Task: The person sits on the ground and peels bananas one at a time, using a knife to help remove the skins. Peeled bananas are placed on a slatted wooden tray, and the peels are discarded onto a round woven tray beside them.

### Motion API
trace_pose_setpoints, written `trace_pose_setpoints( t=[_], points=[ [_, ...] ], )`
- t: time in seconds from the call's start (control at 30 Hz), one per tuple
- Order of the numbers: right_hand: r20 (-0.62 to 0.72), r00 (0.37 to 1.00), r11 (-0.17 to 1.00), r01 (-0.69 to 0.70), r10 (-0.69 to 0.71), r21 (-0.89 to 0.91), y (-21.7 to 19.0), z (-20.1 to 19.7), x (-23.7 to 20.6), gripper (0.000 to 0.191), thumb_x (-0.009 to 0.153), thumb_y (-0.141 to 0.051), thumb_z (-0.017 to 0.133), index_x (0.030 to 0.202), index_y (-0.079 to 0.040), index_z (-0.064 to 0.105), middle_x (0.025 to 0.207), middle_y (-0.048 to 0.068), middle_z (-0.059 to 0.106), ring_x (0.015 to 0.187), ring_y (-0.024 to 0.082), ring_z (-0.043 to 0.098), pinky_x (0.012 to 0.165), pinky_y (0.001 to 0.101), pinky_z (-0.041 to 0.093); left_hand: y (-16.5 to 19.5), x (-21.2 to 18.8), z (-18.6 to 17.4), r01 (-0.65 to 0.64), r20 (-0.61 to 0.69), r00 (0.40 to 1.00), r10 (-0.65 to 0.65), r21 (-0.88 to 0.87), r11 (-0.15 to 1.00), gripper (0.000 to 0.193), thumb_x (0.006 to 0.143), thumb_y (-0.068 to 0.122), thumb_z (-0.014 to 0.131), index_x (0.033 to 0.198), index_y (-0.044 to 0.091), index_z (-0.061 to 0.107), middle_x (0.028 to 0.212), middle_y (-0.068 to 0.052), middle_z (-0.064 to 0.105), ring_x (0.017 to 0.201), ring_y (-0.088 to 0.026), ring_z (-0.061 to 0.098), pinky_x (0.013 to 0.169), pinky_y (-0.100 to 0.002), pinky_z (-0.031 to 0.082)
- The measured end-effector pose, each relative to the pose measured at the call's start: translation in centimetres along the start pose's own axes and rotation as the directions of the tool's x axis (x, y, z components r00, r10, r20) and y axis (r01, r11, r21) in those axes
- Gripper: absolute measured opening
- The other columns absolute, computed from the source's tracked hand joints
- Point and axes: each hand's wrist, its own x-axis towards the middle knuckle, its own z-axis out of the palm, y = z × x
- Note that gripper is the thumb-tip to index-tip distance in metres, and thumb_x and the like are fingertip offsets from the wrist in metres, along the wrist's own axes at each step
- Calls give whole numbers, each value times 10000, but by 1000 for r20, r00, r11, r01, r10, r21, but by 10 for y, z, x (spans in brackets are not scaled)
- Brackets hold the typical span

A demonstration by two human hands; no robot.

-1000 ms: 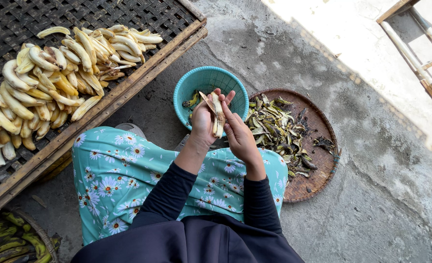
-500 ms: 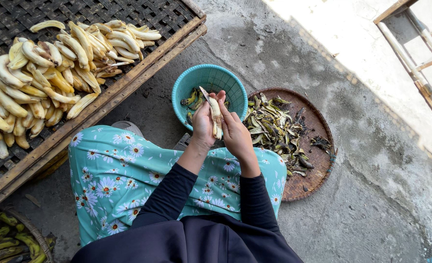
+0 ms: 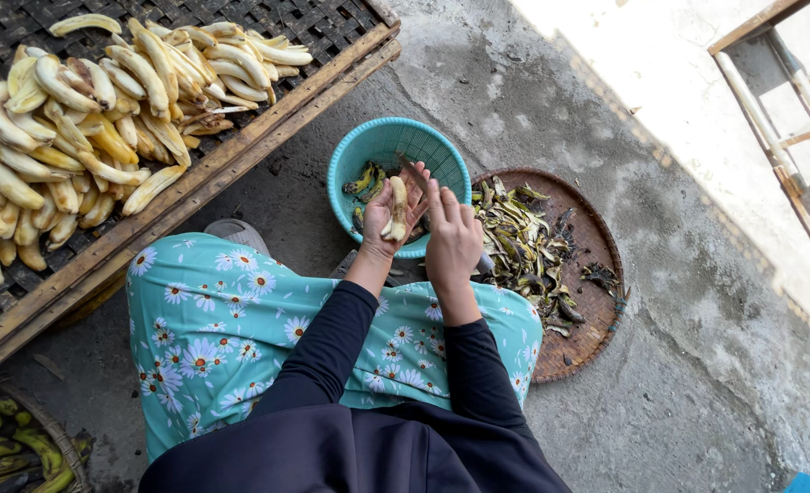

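the left hand (image 3: 388,212) was closed around a pale yellow peeled banana (image 3: 397,208), holding it upright over the near rim of the round teal plastic basket (image 3: 357,155), while the right hand (image 3: 453,239) sat just beside that grip with its fingers curled, and whether they pinched anything could not be told. just beyond the grip, dark green peel scraps lay inside the basket, and to the right of it the flat round woven tray (image 3: 596,242) carried a heap of peels (image 3: 520,251). well off to the left of the grip, the peeled bananas (image 3: 85,119) were piled on the dark woven rack with its wooden frame (image 3: 240,155).
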Motion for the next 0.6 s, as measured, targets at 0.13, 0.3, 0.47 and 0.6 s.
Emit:
trace_pose_setpoints(
  t=[0.13, 0.3, 0.47, 0.6],
  points=[
    [23, 968, 870, -234, 249, 434, 28, 33, 2, 607, 958, 21, 645, 1541, 0, 479, 1272, 177, 623, 1122, 327, 631, 973, 415, 508, 44, 20, -5, -133, -430, 886, 174, 123, 983, 344, 1106, 329, 394, 1192, 57, 586, 1176, -124, 648, 1011, -204, 662, 861, -383, 606],
    [145, 912, 681, -386, 384, 622, 71, 51, -11, 533, 989, 5, 625, 1500, 34, 479, 1352, 189, 623, 1209, 260, 631, 1045, 363, 497, 150, 53, 50, 146, -471, 699, 539, 831, 537, 256, 1092, 291, 605, 1053, 40, 577, 928, -55, 606, 614, -70, 493, 434, -173, 449],
    [229, 887, 553, -433, 400, 712, 83, 55, -17, 539, 1015, -16, 609, 1525, 33, 444, 1402, 146, 596, 1218, 204, 594, 1033, 332, 478, 241, 68, 119, 529, -294, 787, 543, 775, -347, 249, 1054, 250, 550, 1270, 124, 549, 1004, -56, 621, 671, -101, 545, 537, -221, 504],
    [238, 891, 549, -430, 386, 717, 81, 60, -15, 543, 1014, -11, 612, 1530, 24, 448, 1367, 128, 609, 1194, 185, 599, 1017, 315, 490, 294, 38, 134, 333, -148, 939, 310, 171, -927, 305, 1121, 201, 540, 1396, 70, 548, 1196, -134, 655, 840, -229, 637, 685, -374, 569]
  ],
)
